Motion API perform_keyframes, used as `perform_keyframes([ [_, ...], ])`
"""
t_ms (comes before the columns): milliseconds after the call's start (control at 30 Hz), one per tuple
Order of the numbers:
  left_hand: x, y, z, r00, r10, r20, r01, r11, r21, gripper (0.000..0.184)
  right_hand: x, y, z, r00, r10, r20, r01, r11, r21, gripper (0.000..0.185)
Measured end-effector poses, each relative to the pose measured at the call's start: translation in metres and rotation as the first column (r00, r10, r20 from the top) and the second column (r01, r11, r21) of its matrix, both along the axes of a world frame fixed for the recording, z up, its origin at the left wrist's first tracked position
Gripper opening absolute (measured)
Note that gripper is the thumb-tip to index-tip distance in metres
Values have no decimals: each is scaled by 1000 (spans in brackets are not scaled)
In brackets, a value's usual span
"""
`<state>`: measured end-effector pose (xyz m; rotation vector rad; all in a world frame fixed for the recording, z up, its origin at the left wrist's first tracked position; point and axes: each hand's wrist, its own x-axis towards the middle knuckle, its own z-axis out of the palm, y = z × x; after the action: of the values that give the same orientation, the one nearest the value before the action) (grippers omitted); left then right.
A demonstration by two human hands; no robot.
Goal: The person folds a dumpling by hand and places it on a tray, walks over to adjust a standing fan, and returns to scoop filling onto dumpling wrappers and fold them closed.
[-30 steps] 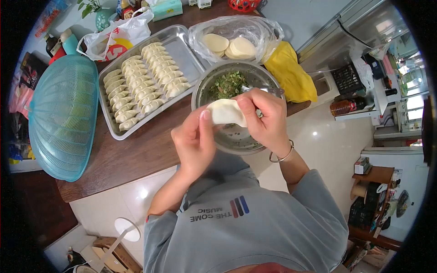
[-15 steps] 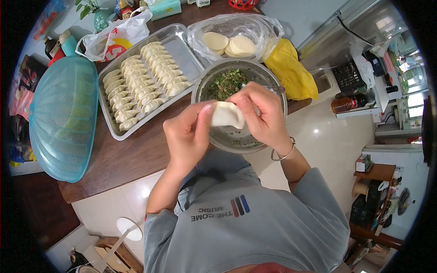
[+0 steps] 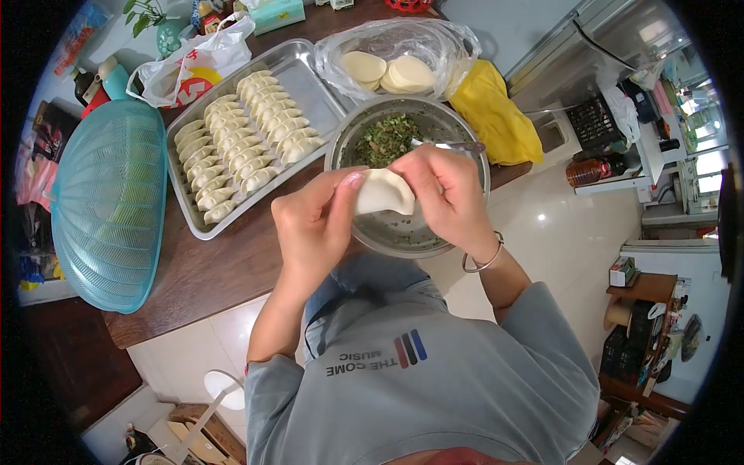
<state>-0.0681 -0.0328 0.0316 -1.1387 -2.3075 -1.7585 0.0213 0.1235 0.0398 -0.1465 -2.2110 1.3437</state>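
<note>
Between my hands, over the near side of a steel bowl, is a folded dumpling. My left hand pinches its left end between thumb and fingers. At the upper right end, my right hand grips the edge with thumb and forefinger. Green chopped filling lies at the far side of the bowl, and a metal utensil handle rests across the rim behind my right hand. Dumpling wrappers sit in a clear plastic bag beyond the bowl.
A metal tray with rows of dumplings stands left of the bowl on the wooden table. Left of it leans a blue mesh cover. A yellow cloth hangs over the right edge; a white plastic bag lies behind.
The dumpling stays in both hands but is turned slightly, its curved edge now facing more to the upper right. My left hand has shifted a little left.
</note>
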Motion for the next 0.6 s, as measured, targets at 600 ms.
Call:
perform_keyframes([
  [600,-11,2,-3,947,-244,208,262,963,-66,18,7,-3,-1,999,48,-18,-45,986,158,12],
])
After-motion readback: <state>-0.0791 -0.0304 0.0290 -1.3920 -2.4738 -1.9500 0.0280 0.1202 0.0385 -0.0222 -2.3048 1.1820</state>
